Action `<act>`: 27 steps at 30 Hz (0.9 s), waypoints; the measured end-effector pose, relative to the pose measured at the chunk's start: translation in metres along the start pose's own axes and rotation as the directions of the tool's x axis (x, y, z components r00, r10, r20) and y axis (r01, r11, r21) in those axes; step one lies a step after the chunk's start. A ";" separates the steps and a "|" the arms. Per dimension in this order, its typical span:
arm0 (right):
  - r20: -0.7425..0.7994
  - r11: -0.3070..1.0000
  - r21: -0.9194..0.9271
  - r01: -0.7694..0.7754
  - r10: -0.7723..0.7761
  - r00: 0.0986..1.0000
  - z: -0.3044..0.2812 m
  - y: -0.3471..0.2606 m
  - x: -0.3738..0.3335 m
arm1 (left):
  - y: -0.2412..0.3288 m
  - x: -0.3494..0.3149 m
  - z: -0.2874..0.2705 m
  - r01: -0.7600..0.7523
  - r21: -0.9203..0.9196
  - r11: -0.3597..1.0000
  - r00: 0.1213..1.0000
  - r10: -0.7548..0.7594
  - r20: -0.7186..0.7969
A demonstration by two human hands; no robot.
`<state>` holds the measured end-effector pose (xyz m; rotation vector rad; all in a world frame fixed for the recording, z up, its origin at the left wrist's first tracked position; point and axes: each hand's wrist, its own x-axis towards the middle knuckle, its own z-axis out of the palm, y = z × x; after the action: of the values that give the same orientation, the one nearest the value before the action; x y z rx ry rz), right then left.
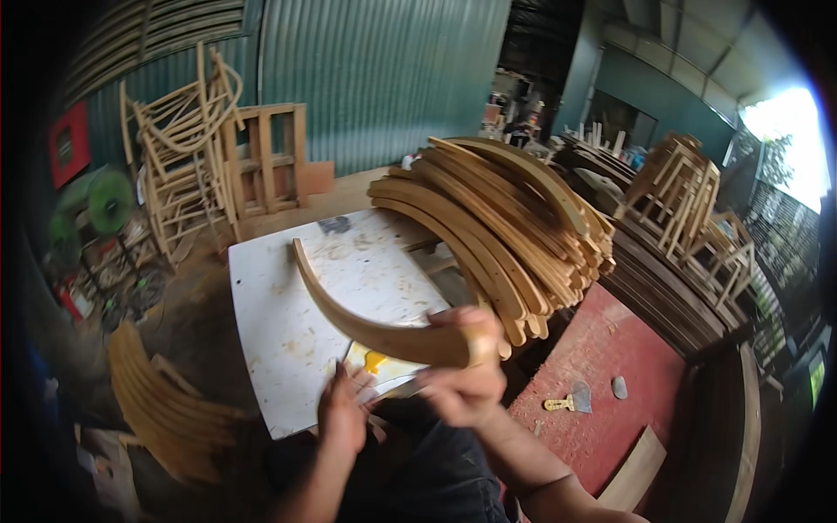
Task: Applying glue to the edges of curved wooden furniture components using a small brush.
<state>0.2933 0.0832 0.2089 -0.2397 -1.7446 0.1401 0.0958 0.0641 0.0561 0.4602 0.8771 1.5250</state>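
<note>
My right hand (471,370) grips the thick near end of a curved wooden piece (375,336), whose thin end rises to the left over a white board. Blur softens the fingers. My left hand (343,410) is below the piece, its thumb and fingers at the near corner of a small pale plate (356,356) bearing a yellow, paste-like blob (375,361). The grip looks closed on that plate, though part of it is hidden. Between both hands shows a greyish flat edge (401,389) that I cannot make out clearly.
A large stack of curved wooden pieces (497,227) lies beyond the white board (270,331). On the red surface (610,340) at right are a yellow-handled scraper (569,401) and a grey rounded object (619,387). More curved pieces (166,410) lie low at left; chair frames (187,148) stand behind.
</note>
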 end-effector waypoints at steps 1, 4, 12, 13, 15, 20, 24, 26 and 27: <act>0.039 0.999 0.034 -0.017 0.016 0.999 0.011 -0.006 -0.008 | 0.000 -0.035 0.019 0.203 -0.210 0.956 0.974 -0.177 0.139; 0.103 0.964 0.263 0.031 -0.060 0.993 0.058 -0.018 -0.036 | 0.004 -0.065 0.057 0.219 -0.626 0.748 0.899 0.095 0.428; 0.264 0.969 0.226 -0.105 0.043 0.964 0.042 -0.050 -0.110 | -0.005 -0.055 0.009 0.175 -0.612 0.772 0.941 0.052 0.335; 0.240 0.913 0.323 -0.251 0.178 0.954 0.038 -0.061 -0.120 | -0.003 -0.055 0.004 0.156 -0.711 0.686 0.986 -0.061 0.157; 0.292 0.653 0.526 -0.545 0.463 0.837 0.026 -0.080 -0.141 | -0.010 -0.058 -0.019 0.119 -0.714 0.690 0.993 -0.090 0.079; 0.412 0.317 0.477 -0.820 0.743 0.527 0.006 -0.102 -0.145 | -0.023 -0.066 -0.039 0.167 -0.702 0.692 0.985 -0.091 0.145; 0.460 0.209 0.418 -0.884 0.790 0.405 0.010 -0.097 -0.146 | -0.023 -0.071 -0.046 0.192 -0.683 0.705 0.981 -0.153 0.118; 0.483 0.155 0.413 -0.898 0.798 0.360 0.012 -0.095 -0.147 | -0.022 -0.071 -0.046 0.183 -0.680 0.710 0.982 -0.158 0.099; 0.487 0.146 0.412 -0.899 0.799 0.353 0.012 -0.094 -0.147 | -0.022 -0.070 -0.046 0.178 -0.676 0.715 0.983 -0.160 0.090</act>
<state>0.2989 -0.0426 0.0873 -0.7385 -1.3630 1.6645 0.0886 -0.0161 0.0251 -0.1475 0.2683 1.5409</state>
